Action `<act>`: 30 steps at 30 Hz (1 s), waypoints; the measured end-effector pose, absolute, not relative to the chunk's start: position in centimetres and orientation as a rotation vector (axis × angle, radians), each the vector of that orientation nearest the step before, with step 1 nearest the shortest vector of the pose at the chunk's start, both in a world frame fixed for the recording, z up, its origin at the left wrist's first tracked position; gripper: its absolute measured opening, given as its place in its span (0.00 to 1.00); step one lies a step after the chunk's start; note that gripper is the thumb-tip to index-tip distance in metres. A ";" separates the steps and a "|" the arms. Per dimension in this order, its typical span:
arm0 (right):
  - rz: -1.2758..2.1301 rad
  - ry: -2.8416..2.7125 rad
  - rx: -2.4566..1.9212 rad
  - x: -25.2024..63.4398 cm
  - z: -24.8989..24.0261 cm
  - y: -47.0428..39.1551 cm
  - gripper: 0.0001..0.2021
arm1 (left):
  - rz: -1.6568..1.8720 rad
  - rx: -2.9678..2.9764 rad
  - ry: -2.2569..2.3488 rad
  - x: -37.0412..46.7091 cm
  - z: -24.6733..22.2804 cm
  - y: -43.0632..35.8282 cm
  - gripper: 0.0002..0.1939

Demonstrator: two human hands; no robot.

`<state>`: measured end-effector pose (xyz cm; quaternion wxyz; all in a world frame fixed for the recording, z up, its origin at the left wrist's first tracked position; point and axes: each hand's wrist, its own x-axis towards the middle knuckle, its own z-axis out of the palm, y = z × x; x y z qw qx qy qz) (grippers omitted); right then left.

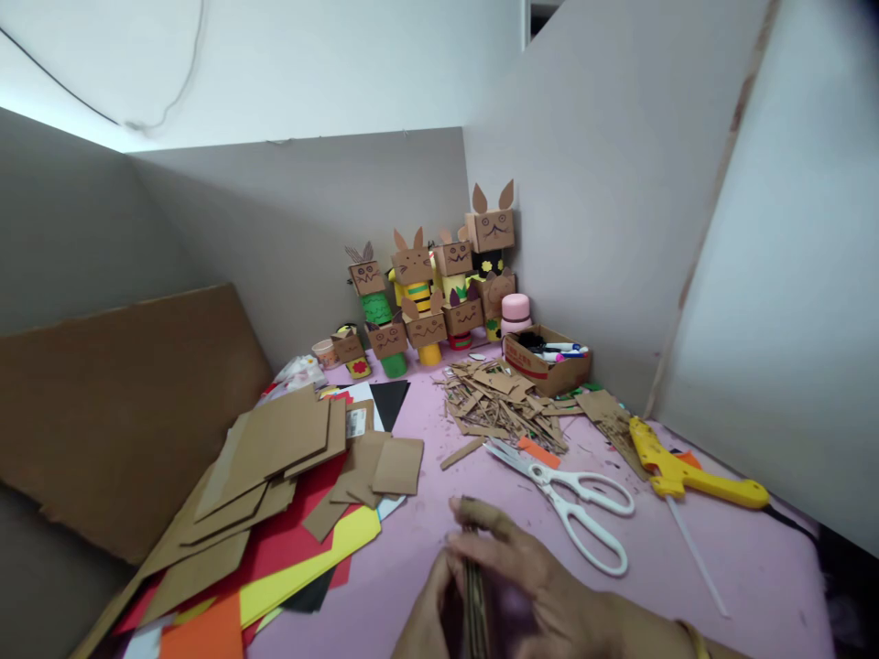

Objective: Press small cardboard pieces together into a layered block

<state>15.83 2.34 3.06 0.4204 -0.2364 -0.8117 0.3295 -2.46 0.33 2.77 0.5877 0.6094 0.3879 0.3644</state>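
Observation:
Low in the middle of the head view, several cardboard pieces stand on edge, pressed together, between my two hands. My left hand closes on their left side, and its lower part runs out of the picture. Over the top and right side curl the fingers of my right hand, with a yellow band at the wrist. White-handled scissors lie open just beyond my right hand. Nearby on the left are loose cardboard squares. The lower end of the held pieces is cut off by the frame.
Stacked cardboard sheets and coloured paper cover the left side. Behind the scissors is a heap of cardboard scraps. A yellow glue gun lies right, a box of pens and cardboard animal figures at the back.

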 end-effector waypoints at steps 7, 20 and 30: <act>0.974 -1.716 -0.834 16.3 2.7 2.8 0.29 | 0.807 1.364 0.871 -2.6 0.9 0.9 0.27; 1.924 -1.199 -0.535 13.9 1.2 2.6 0.31 | 0.740 1.341 0.799 -2.1 -1.9 2.4 0.25; 1.959 -1.158 -0.552 13.9 1.2 2.4 0.22 | 0.803 1.201 0.941 -2.9 -3.6 2.0 0.18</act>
